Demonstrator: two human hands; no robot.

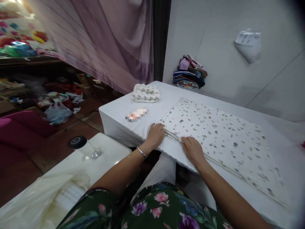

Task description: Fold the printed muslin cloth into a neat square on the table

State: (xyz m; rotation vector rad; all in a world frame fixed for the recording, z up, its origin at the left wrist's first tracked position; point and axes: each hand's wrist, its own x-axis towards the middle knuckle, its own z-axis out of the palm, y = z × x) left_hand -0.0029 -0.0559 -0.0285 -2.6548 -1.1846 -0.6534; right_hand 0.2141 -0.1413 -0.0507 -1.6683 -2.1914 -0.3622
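A white cloth with small dark prints (221, 136) lies spread flat on a white-covered table (114, 117), folded into several layers along its near edge. My left hand (156, 135) rests at the cloth's near left corner, fingers curled onto the layered edge. My right hand (193, 151) presses on the same edge a little to the right, fingers bent over the layers. Whether either hand pinches the layers is not clear. A bracelet sits on my left wrist.
A folded white printed cloth (145, 93) and a small blurred item (136, 115) lie at the table's left end. A pile of folded coloured clothes (189, 74) stands against the wall. A lower white surface holds a black-lidded jar (82, 144) and plastic bag (47, 194). Clutter covers the floor at left.
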